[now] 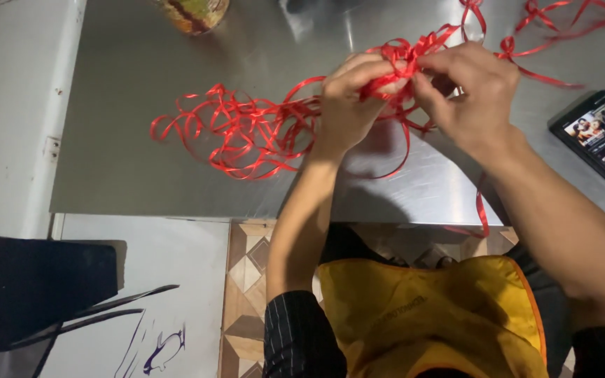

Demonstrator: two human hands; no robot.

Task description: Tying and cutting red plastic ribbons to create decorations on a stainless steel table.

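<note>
On the tabletop [141,175] a loose tangle of ribbon [239,133] lies left of centre, and strands of it run right to a bunch held between the two hands. The left hand [348,105] and right hand [470,91] meet above the middle of the tabletop, touching the bunch. More ribbon trails behind and to the right of the hands. A phone [603,140] lies at the right edge. A jar [194,12] stands at the far edge, left of the hands.
</note>
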